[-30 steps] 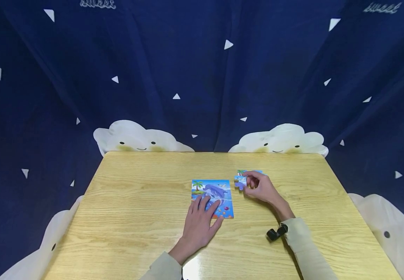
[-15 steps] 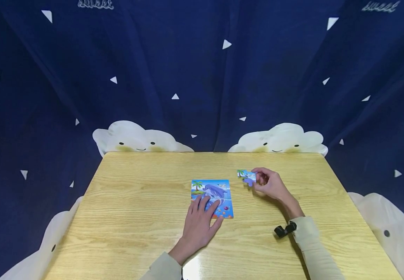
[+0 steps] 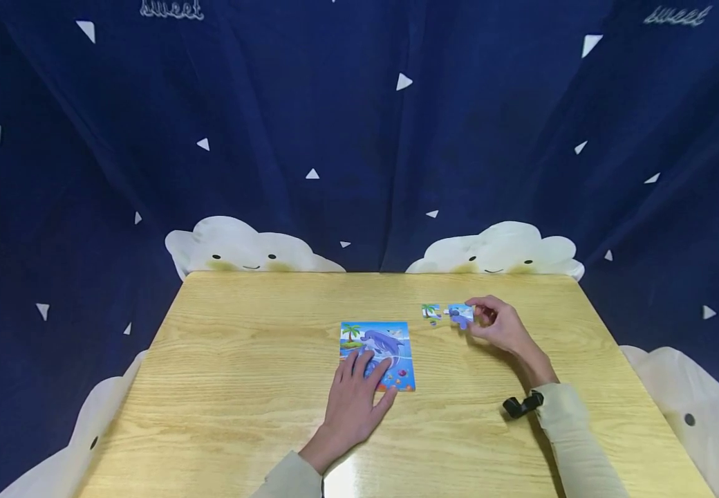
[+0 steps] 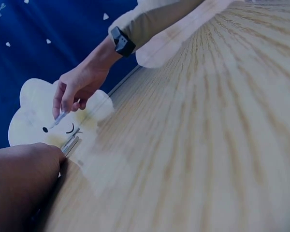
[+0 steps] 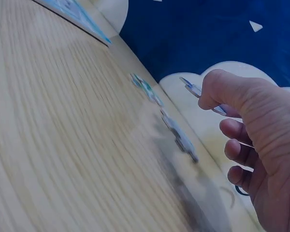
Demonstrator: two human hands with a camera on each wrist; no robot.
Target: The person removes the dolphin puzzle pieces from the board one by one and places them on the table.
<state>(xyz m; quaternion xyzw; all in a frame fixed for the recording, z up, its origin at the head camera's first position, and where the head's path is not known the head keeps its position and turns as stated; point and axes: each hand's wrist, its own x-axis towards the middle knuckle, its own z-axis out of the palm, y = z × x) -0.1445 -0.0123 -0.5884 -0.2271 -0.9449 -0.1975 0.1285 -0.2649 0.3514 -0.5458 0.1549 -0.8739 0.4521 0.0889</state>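
My left hand (image 3: 352,400) lies flat, its fingers spread over the lower part of a square dolphin picture (image 3: 397,330). The picture shows a palm tree and blue sea. To its right, my right hand (image 3: 504,328) pinches a jigsaw puzzle piece (image 5: 192,89) between thumb and finger, held above the table. Two more pieces lie on the table in the right wrist view: a palm-tree piece (image 5: 146,88) and, close to it, another piece (image 5: 178,136). In the head view the held piece overlaps this second one. The left wrist view shows the right hand pinching from the side.
The wooden table (image 3: 241,353) reaches back to a dark blue curtain (image 3: 272,138) with white triangles and clouds. A black wrist camera (image 3: 523,405) sits on the right sleeve.
My right hand has moved right with the puzzle piece, away from the picture and past the palm-tree piece, which now shows fully. My left hand has stayed on the picture.
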